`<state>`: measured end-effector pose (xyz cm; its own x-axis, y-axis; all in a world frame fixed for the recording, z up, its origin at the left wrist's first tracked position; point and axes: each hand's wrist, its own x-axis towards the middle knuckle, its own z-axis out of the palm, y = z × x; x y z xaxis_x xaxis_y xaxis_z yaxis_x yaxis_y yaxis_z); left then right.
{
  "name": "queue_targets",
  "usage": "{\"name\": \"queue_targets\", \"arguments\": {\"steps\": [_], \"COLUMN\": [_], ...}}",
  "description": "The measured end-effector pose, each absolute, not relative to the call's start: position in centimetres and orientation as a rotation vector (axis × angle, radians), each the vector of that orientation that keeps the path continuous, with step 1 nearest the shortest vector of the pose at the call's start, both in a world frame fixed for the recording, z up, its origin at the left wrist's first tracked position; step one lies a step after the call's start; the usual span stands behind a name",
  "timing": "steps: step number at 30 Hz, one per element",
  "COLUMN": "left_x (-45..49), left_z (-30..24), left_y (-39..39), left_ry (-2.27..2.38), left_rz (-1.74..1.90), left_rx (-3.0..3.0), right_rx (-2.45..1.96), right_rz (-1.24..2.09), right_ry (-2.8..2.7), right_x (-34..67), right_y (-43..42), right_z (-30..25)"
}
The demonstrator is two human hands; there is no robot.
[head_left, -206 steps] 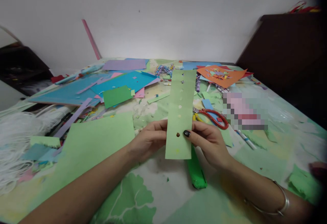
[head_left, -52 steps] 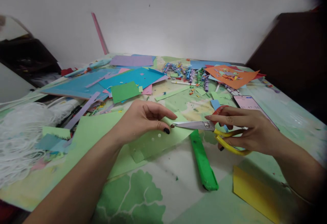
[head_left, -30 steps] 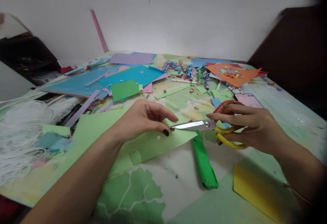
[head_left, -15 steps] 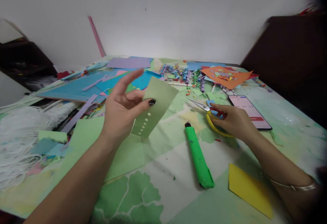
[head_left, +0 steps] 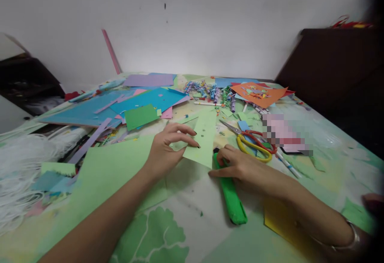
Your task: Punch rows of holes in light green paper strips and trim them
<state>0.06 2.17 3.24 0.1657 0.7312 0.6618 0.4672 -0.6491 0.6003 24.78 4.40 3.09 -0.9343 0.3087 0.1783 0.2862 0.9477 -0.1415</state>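
My left hand (head_left: 168, 145) pinches a light green paper strip (head_left: 205, 139) at its lower left edge, fingertips and thumb closed on it. Small holes show along the strip. My right hand (head_left: 237, 165) holds nothing I can see; its thumb and bent fingers are apart, near the strip's lower right corner. Beneath it lies a green utility knife (head_left: 232, 203), its upper part partly covered by the fingers. Whether they touch the knife I cannot tell. Scissors (head_left: 255, 147) with red and yellow handles rest on the table behind my right hand.
A large light green sheet (head_left: 114, 171) lies under my left forearm. Yellow paper (head_left: 282, 223) is partly beneath my right arm. White cord (head_left: 18, 163) is heaped at left. Curled paper strips (head_left: 214, 93), orange paper (head_left: 261, 95) and a blurred-out phone (head_left: 283, 133) lie farther back.
My right hand has let go of the scissors, now on the table, and moved left over the utility knife. My left hand has lowered the green strip and turned it.
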Motion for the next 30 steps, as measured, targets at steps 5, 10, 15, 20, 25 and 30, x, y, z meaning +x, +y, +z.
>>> {"name": "queue_targets", "arguments": {"steps": [5,10,15,20,25,30], "left_x": [0.5,1.3,2.0,1.7,2.2,2.7], "left_z": [1.5,1.1,1.6,1.6,0.8,1.2], "left_y": [2.3,1.5,0.7,1.0,1.3,0.9], "left_ry": [1.144,1.071,0.9,1.034,1.103,1.154], "left_rz": [1.265,1.024,0.634,0.581,0.215,0.191], "left_rx": [2.405,2.564,2.631,2.664,2.67,2.706], "right_rx": [-0.482,-0.78,-0.959,-0.916,-0.805,-0.751], "right_rz": [0.158,0.383,0.932,1.342,1.77,2.005], "right_ry": [-2.777,-2.078,-1.386,-1.048,-0.935,-1.025], "right_x": [26.2,28.3,26.9,25.0,24.9,25.4], "right_y": [5.7,7.5,7.1,6.1,6.1,6.1], "right_z": [3.0,4.0,3.3,2.5,2.6,2.2]}}
